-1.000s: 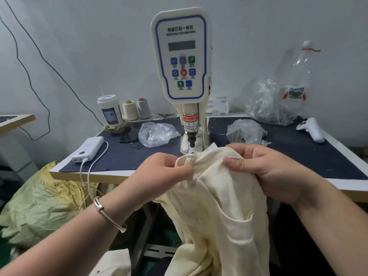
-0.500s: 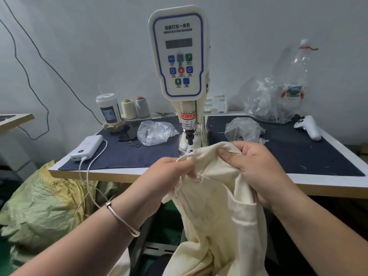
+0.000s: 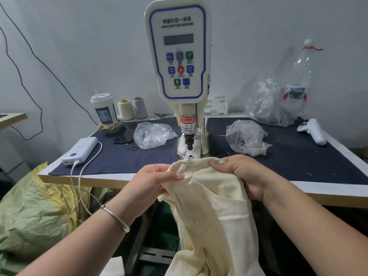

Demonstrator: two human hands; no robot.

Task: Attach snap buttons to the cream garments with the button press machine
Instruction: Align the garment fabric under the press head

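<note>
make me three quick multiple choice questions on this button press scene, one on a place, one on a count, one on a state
1. Where does the power bank lie?
A. left part of the table
B. right part
C. on the floor

2. How many thread cones stand behind the cup?
A. one
B. two
C. four

3. How is the cream garment held?
A. lying flat, untouched
B. left hand and right hand both pinch its top edge
C. one hand only

Answers: 1 A, it lies near the table's left edge; 2 B, a cream and a grey cone; 3 B, fingers curl on the cloth below the press machine.
</note>
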